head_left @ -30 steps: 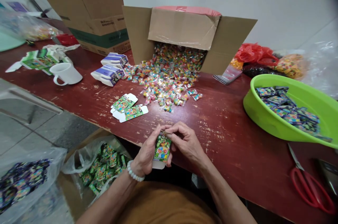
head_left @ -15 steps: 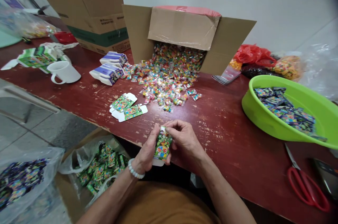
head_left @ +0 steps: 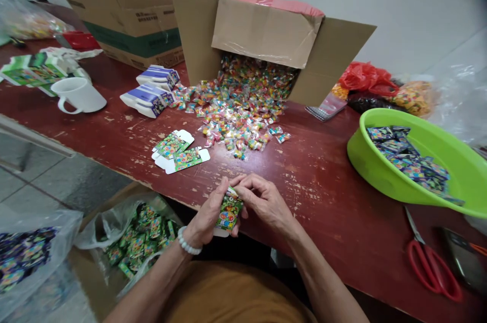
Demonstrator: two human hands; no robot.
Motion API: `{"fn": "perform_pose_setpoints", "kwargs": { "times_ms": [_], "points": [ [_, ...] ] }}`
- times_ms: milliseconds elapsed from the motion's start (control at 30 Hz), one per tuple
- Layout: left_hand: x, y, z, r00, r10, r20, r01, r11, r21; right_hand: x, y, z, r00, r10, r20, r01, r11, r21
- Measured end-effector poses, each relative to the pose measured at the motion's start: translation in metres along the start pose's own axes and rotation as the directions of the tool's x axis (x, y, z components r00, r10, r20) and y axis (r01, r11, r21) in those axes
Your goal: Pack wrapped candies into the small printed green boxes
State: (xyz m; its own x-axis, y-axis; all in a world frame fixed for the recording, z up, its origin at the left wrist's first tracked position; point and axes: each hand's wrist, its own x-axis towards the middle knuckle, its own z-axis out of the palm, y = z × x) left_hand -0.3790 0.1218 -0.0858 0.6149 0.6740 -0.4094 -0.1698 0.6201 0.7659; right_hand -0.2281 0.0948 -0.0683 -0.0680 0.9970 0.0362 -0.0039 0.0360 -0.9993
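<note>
A: Largest items?
B: Red table [head_left: 335, 186], paint worn; near edge runs diagonally beneath the wrists; bare wood to the right of the hands. Tipped cardboard carton [head_left: 266, 34] at the back, wrapped sweets [head_left: 239, 105] spilling from it; green basin [head_left: 384, 171] at right, near the scissors [head_left: 429, 262].

A: Medium?
B: White mug [head_left: 78, 96] far left; flat printed blanks [head_left: 178, 153] between sweets and table edge.

A: Smallest?
B: Small green carton [head_left: 228, 210], upright over the table's near edge; left hand [head_left: 207, 219] wrapped around its side and back; right hand [head_left: 264, 204] with fingertips pinched narrow on its top flap.
</note>
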Motion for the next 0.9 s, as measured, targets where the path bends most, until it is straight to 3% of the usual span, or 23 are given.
{"fn": "perform_pose_setpoints", "kwargs": {
  "times_ms": [133, 267, 367, 433, 467, 500, 600, 700, 800, 900],
  "points": [
    [0.004, -0.002, 0.001, 1.000, -0.008, -0.015, 0.008, 1.000, 0.001, -0.001, 0.004, 0.002, 0.987, -0.161, -0.014, 0.154, 0.964, -0.216],
    [0.011, -0.007, 0.005, 0.997, 0.046, -0.061, -0.045, 0.999, 0.009, 0.007, 0.010, -0.002, 0.994, -0.108, 0.021, 0.110, 0.947, -0.301],
    [0.018, -0.002, 0.004, 0.992, 0.100, -0.079, -0.100, 0.995, 0.014, 0.027, 0.016, -0.027, 0.998, 0.013, 0.056, 0.001, 0.970, -0.243],
    [0.024, 0.005, 0.001, 0.982, 0.133, -0.131, -0.140, 0.989, -0.045, 0.046, 0.020, -0.057, 0.992, 0.029, -0.121, -0.074, 0.918, -0.389],
    [0.027, 0.009, -0.002, 0.973, 0.149, -0.175, -0.167, 0.981, -0.094, 0.057, 0.023, -0.075, 0.945, -0.011, -0.327, -0.166, 0.846, -0.508],
    [0.030, 0.013, -0.005, 0.961, 0.164, -0.222, -0.199, 0.969, -0.148, 0.069, 0.026, -0.093, 0.897, -0.037, -0.440, -0.232, 0.808, -0.542],
    [0.037, 0.019, -0.016, 0.925, 0.194, -0.326, -0.286, 0.922, -0.260, 0.097, 0.038, -0.140, 0.775, -0.041, -0.631, -0.405, 0.735, -0.544],
    [0.037, 0.018, -0.027, 0.891, 0.258, -0.373, -0.347, 0.917, -0.195, 0.113, 0.052, -0.161, 0.687, 0.006, -0.727, -0.534, 0.682, -0.499],
    [0.029, 0.019, -0.039, 0.858, 0.347, -0.377, -0.363, 0.931, 0.031, 0.121, 0.060, -0.166, 0.653, 0.056, -0.755, -0.589, 0.664, -0.460],
    [0.017, 0.027, -0.050, 0.865, 0.354, -0.356, -0.247, 0.917, 0.313, 0.121, 0.062, -0.166, 0.637, 0.074, -0.768, -0.584, 0.697, -0.417]
  ]
}}
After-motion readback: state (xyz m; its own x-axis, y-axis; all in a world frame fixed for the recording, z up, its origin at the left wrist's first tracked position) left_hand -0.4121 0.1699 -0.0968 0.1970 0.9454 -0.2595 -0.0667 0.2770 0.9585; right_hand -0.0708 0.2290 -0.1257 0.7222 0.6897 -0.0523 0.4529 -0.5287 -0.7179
